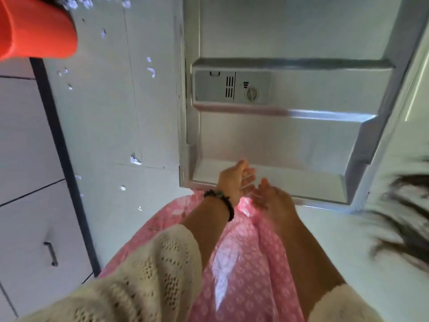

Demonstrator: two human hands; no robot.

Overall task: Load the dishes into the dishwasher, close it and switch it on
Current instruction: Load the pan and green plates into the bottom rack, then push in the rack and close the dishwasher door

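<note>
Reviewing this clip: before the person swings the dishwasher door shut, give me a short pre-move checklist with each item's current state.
1. Door open and lying flat: ok, the dishwasher door shows its inner face.
2. Both hands at the door's near edge: ok, left hand and right hand are there, fingers relaxed.
3. Hands free of dishes: ok, neither holds anything.
4. Detergent dispenser lid closed: ok, it looks shut.
5. Racks pushed in and dishes loaded: cannot tell, racks are out of view.
6. Inner door surface free of items: ok, nothing lies on it.
</note>
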